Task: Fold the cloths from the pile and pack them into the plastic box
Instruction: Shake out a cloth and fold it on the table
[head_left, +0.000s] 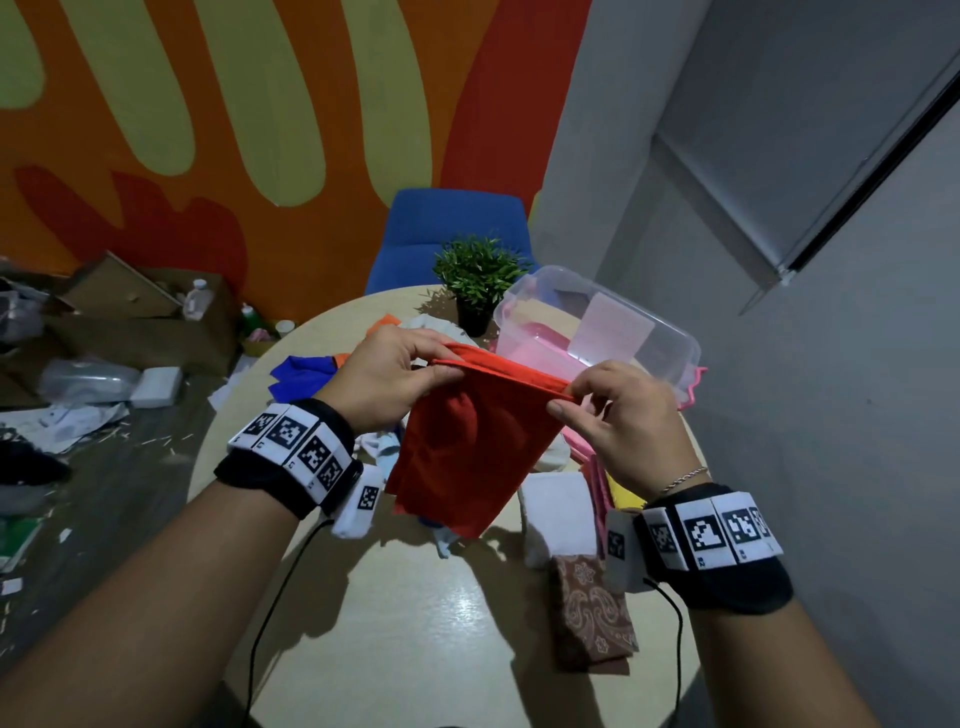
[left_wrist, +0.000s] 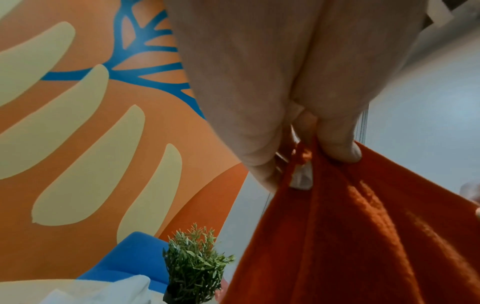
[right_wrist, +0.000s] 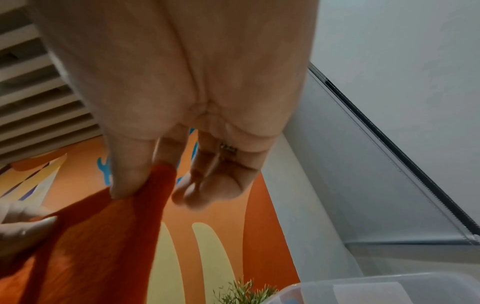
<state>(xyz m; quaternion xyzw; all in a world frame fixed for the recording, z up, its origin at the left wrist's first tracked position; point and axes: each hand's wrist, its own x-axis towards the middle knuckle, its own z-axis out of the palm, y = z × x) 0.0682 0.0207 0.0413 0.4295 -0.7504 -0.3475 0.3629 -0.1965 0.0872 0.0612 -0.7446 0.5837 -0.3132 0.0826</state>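
A red cloth (head_left: 457, 447) hangs doubled in the air above the round table (head_left: 415, 623). My left hand (head_left: 400, 374) pinches its upper left corner, my right hand (head_left: 587, 400) pinches the upper right corner. The left wrist view shows the thumb and fingers of my left hand (left_wrist: 306, 160) clamped on the red cloth (left_wrist: 363, 236). In the right wrist view my right hand (right_wrist: 145, 181) pinches the red cloth (right_wrist: 91, 246). The clear plastic box (head_left: 597, 332) stands open at the table's back right with pink inside. The pile of cloths (head_left: 322, 369) lies behind my hands.
A potted green plant (head_left: 478, 280) stands beside the box, a blue chair (head_left: 452, 234) behind it. Folded white cloth (head_left: 561, 509) and a brown patterned cloth (head_left: 592, 613) lie at the right. Cardboard boxes (head_left: 130, 312) and litter cover the floor at left.
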